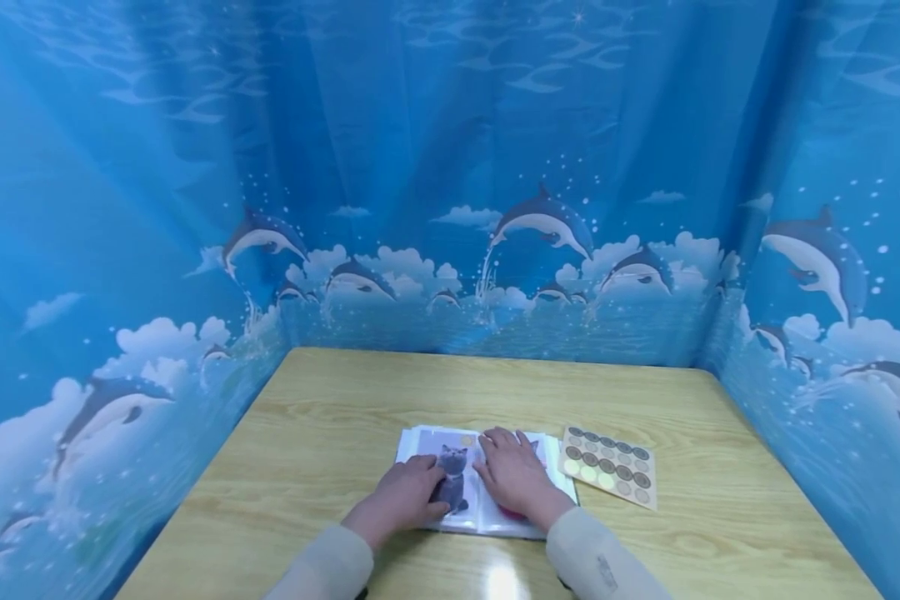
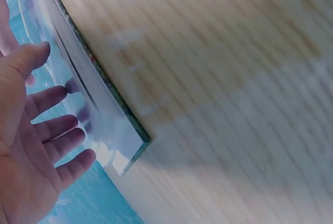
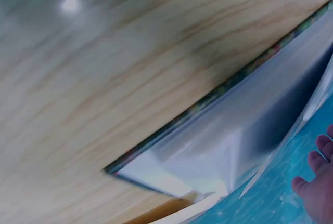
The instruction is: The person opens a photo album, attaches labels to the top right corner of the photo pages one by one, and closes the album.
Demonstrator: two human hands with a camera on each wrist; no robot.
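Note:
An album (image 1: 471,518) with clear page sleeves lies spread on the table, its two pages facing up. On the left page is a picture of a grey cat (image 1: 454,479), with a small round gold sticker (image 1: 466,440) near the page's top right corner. My left hand (image 1: 403,493) rests over the left page with fingers reaching to the cat. My right hand (image 1: 516,475) lies across the right page and hides most of its picture. In the left wrist view, the left hand's fingers (image 2: 60,125) are spread along the album's clear page. The right wrist view catches the album's page edges (image 3: 208,146).
A sheet of round stickers (image 1: 607,465) in rows lies right of the album, close to its edge. The wooden table (image 1: 330,400) is enclosed by blue dolphin-print curtains (image 1: 420,125) at the back and both sides.

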